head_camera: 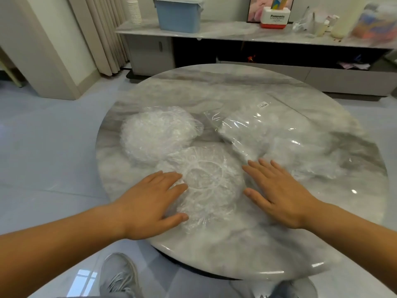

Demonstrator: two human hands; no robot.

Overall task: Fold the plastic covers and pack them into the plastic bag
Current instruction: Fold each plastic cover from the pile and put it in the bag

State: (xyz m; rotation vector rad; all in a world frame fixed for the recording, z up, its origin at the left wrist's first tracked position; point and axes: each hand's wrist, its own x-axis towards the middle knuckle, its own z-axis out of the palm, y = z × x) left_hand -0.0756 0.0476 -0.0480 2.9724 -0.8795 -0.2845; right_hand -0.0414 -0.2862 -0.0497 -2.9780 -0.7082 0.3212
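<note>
A clear, crinkled plastic cover [211, 186] with an elastic rim lies flat on the round marble table [214, 87] near the front edge. My left hand [150, 203] rests on its left side with straight fingers. My right hand [279, 194] lies flat on the table at the cover's right edge, fingers spread. A pile of more plastic covers [159, 132] sits behind, to the left. The clear plastic bag [279, 134], with a white label at its far end, lies to the right and holds some covers.
Behind the table runs a low marble-topped cabinet [225, 33] with a blue bin [178, 16], a white and red box [276, 18] and bottles. Curtains hang at the back left. My shoes [120, 274] show on the tiled floor below the table's front edge.
</note>
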